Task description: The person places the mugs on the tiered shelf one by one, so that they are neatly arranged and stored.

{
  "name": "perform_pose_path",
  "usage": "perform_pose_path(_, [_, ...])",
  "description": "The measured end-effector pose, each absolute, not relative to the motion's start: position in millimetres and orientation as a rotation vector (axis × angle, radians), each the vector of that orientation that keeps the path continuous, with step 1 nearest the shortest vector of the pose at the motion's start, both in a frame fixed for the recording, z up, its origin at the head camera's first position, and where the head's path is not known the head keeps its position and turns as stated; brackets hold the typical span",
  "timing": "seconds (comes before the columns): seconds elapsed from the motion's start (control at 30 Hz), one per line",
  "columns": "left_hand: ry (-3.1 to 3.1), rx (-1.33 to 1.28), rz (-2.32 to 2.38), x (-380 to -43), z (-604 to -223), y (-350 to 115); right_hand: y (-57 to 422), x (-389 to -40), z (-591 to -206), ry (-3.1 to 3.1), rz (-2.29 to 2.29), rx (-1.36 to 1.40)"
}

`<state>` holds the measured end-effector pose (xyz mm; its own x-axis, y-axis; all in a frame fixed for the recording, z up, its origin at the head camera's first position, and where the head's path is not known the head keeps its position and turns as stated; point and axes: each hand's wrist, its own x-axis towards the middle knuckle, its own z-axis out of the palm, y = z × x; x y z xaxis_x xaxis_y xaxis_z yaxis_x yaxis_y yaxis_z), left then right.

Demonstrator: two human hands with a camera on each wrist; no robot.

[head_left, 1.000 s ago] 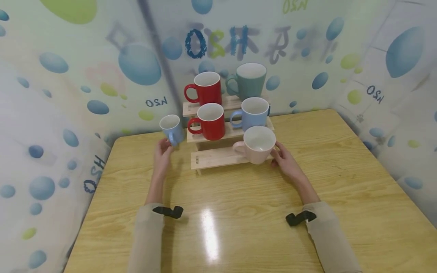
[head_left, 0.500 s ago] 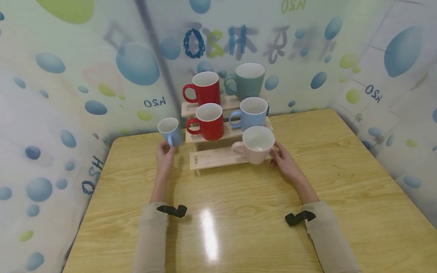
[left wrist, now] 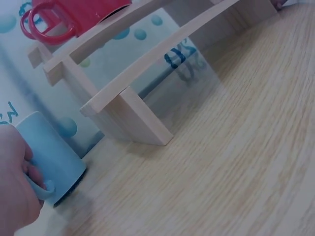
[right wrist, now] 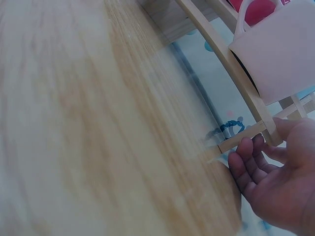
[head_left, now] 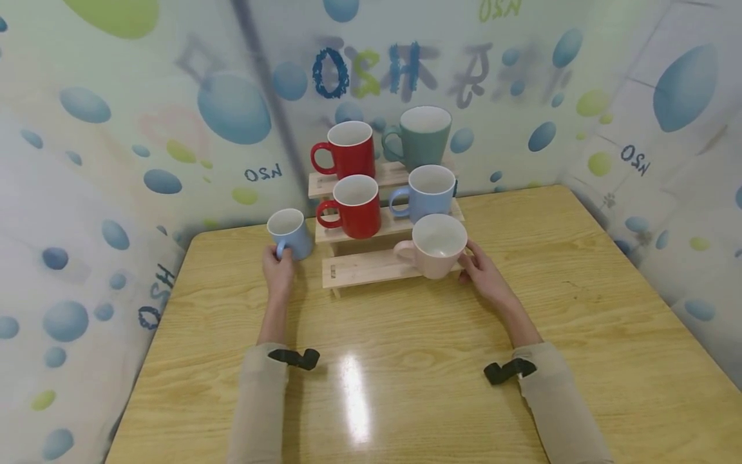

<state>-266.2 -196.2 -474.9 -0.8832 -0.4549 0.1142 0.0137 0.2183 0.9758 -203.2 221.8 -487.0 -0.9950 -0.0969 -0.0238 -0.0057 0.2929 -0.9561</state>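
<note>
My left hand (head_left: 279,274) holds the handle of a light blue mug (head_left: 295,240), left of a tiered wooden rack (head_left: 365,267). In the left wrist view the blue mug (left wrist: 51,152) is upright or slightly tilted, its base at or just above the table; I cannot tell which. At the rack's right end, my right hand (head_left: 487,274) grips the lowest shelf, thumb and curled fingers about its end in the right wrist view. Beside that hand, a pale pink mug (head_left: 438,248) stands on the lowest shelf, its handle to the left.
On the middle shelf stand a red mug (head_left: 362,212) and a second blue mug (head_left: 433,193). Another red mug (head_left: 356,154) and a green mug (head_left: 428,138) occupy the top shelf. A patterned wall (head_left: 232,161) rises behind the wooden table (head_left: 406,374).
The light blue mug at the left has come toward me and lower in view, its handle turning to the left, with my left hand on it. My right hand keeps its place.
</note>
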Motion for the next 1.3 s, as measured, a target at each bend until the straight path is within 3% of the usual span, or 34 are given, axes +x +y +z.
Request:
perform_pose_path(0.83, [-1.879,0.482,-1.647,-229.7,-455.3,-215.6,220.0,-203.6,-485.5,2.445,-1.828,-0.085])
perform_pose_path(1.07, [-1.769,0.396,-1.790,-206.6,-434.7,-217.1,218.4,-201.4,-481.8,2.457,-1.825,-0.094])
perform_pose_path(1.3, [-1.743,0.262,-1.884,-198.4,-437.7,-220.1,219.3,-197.7,-473.5,2.469,-1.785,-0.112])
